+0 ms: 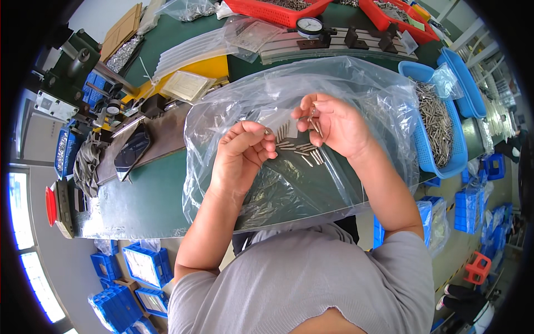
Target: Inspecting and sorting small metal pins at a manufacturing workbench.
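Note:
My left hand (245,151) hovers over a large clear plastic bag (356,94) spread on the green table, its fingertips pinched on a small metal pin. My right hand (334,123) is curled around several thin metal pins, held a little above the bag. Between the two hands, several loose metal pins (303,150) lie on the plastic. More pins show as a dark heap through the bag (267,200) near my body.
A blue basket (445,161) full of metal pins stands at the right. Red trays (278,12) and a dial gauge (310,25) on a grey plate are at the back. A dark phone (132,150) and machine parts lie at the left. Blue crates sit on the floor.

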### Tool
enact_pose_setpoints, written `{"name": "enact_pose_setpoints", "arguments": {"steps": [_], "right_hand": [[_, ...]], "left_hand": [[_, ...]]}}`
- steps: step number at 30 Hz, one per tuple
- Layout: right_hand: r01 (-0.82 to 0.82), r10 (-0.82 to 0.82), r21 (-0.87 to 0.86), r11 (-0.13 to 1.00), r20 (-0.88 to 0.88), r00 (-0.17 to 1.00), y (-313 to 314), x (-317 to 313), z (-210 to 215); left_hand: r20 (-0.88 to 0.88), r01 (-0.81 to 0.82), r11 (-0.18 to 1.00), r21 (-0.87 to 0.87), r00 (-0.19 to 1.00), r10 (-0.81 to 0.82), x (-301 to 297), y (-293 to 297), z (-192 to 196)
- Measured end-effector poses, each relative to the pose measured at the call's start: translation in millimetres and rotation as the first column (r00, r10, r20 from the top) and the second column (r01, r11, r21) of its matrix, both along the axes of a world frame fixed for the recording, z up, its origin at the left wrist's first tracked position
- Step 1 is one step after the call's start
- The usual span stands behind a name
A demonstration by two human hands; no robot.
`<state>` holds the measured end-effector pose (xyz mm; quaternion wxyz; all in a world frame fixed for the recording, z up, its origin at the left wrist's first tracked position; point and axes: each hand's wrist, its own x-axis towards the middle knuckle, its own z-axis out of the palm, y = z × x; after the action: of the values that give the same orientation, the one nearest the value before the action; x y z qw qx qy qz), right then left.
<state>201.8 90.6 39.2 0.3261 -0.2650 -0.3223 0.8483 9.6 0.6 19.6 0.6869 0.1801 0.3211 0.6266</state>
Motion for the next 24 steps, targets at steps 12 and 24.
{"name": "enact_pose_setpoints", "arguments": {"steps": [12, 24], "right_hand": [[-0.568, -0.638, 0.805, 0.174, 0.531, 0.557, -4, -9, -30], [-0.328, -0.165, 0.714, 0.619, 0.526, 0.834, 3, 2, -13]], "left_hand": [[-0.006, 0.018, 1.000, -0.005, 1.000, -0.018, -1, -1, 1], [-0.025, 0.093, 0.995, -0.036, 0.995, -0.094, 3, 1, -3]]}}
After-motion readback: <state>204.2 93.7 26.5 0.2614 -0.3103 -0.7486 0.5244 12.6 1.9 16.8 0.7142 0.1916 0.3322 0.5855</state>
